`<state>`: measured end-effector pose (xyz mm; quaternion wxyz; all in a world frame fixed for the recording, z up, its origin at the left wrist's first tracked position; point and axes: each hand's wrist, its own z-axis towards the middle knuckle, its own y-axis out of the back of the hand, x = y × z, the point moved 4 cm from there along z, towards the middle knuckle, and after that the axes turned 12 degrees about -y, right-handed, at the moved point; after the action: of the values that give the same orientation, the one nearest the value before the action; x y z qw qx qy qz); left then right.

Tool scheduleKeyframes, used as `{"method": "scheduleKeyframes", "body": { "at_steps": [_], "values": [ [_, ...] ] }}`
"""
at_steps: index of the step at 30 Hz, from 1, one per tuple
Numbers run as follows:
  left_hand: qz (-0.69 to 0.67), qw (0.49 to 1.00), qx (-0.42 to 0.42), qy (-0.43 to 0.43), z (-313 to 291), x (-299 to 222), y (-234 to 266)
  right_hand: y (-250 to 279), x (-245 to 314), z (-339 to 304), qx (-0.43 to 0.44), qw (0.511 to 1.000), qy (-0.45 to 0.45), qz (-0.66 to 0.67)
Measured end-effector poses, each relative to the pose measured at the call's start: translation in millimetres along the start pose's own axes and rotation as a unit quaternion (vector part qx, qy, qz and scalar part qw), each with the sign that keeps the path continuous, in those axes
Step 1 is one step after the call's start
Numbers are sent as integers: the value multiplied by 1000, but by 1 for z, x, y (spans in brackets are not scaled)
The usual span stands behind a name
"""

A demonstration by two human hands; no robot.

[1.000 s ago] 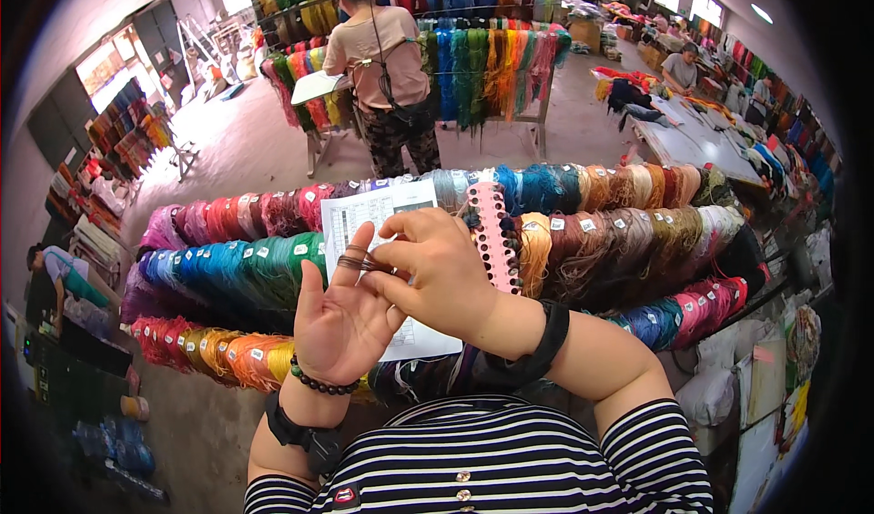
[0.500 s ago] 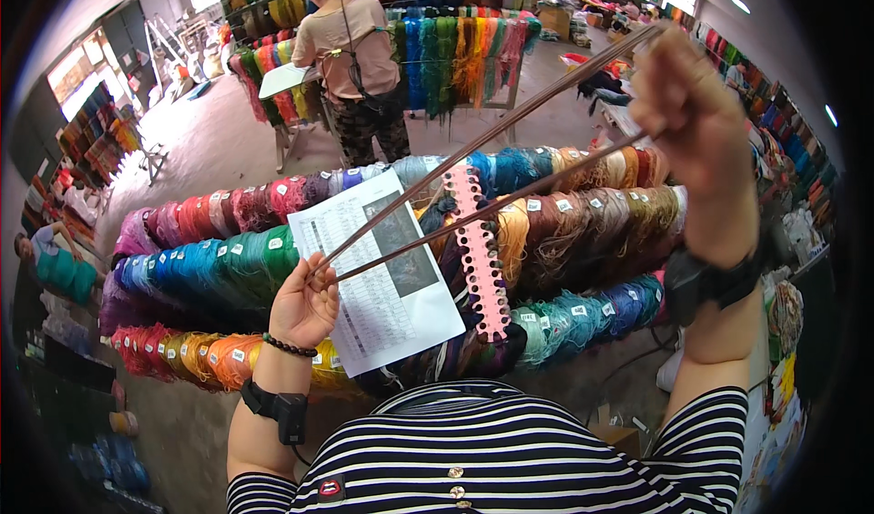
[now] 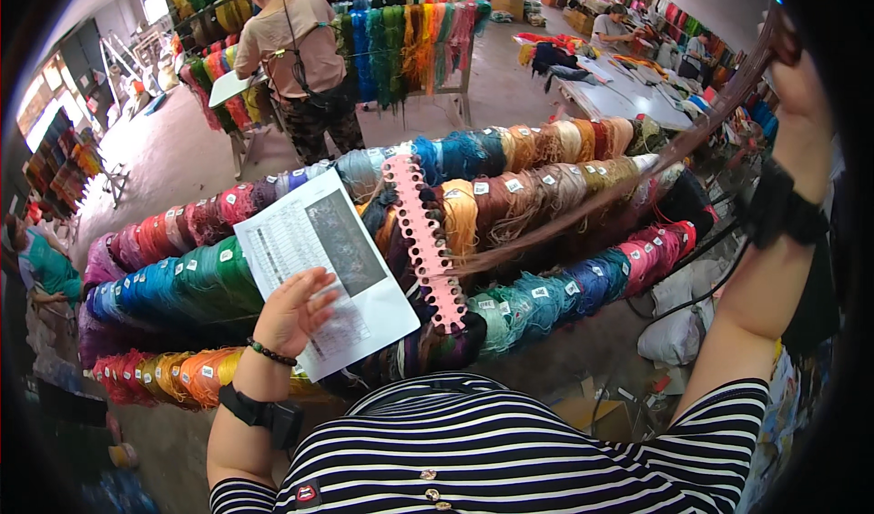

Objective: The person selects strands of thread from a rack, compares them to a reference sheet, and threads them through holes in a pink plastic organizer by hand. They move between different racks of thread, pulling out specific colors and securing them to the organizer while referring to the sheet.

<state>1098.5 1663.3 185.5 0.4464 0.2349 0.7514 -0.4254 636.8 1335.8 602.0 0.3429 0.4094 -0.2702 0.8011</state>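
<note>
My right hand (image 3: 801, 86) is raised at the upper right, closed round a bundle of brown thread (image 3: 628, 182). From there the strands sweep down to the left, blurred, and their loose ends hang by a pink holed strip (image 3: 421, 236). My left hand (image 3: 296, 314) has its fingers apart and holds nothing. It hovers over or touches the lower left of a printed paper sheet (image 3: 378, 318); which one I cannot tell. Sheet and strip both lie across rows of coloured thread hanks (image 3: 196, 273), with dark threads looped through the strip's edge holes.
Three labelled rows of hanks span the rack before me. Beyond it a person (image 3: 291, 54) stands facing a taller thread rack (image 3: 410, 50). A white table (image 3: 619, 95) is at the far right, with people around it. White bags (image 3: 674, 332) and a cardboard box (image 3: 592, 416) sit low at the right.
My left hand has let go of the brown thread and opened. My right hand has pulled the thread away to the right, its freed ends trailing. The whole view has shifted.
</note>
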Motion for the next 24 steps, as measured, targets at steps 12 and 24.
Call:
{"method": "scheduleKeyframes", "body": {
  "at_steps": [12, 24],
  "values": [
    [130, 929, 344, 38, 3, 16, -99, -258, -309, -190, 306, 870, -119, -367],
    [67, 951, 299, -40, 51, 31, -98, -222, -365, -167, 247, 849, -412, 220]
  ]
}}
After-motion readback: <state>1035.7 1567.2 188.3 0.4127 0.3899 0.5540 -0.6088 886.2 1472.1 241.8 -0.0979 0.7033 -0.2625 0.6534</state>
